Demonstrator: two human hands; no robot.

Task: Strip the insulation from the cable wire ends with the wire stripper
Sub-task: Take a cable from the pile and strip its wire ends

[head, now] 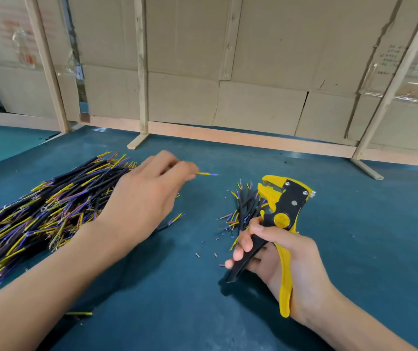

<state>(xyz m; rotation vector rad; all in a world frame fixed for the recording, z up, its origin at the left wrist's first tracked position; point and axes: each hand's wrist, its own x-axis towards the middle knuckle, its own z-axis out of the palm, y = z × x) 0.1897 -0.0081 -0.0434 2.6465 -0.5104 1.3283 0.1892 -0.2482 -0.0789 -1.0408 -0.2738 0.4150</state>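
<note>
Cable pieces lie in two heaps on the blue tabletop (354, 249): a large pile (45, 214) toward its left edge and a small batch (243, 211) near the middle. The left hand (147, 196) reaches over the large pile, its blurred fingers (177, 171) pinching a single cable (206, 174). The right hand (291, 264) curls round the handles of the yellow wire stripper (282, 206). The step appears to be fetching; next, the cable's end must be fed squarely between the stripper's jaws.
</note>
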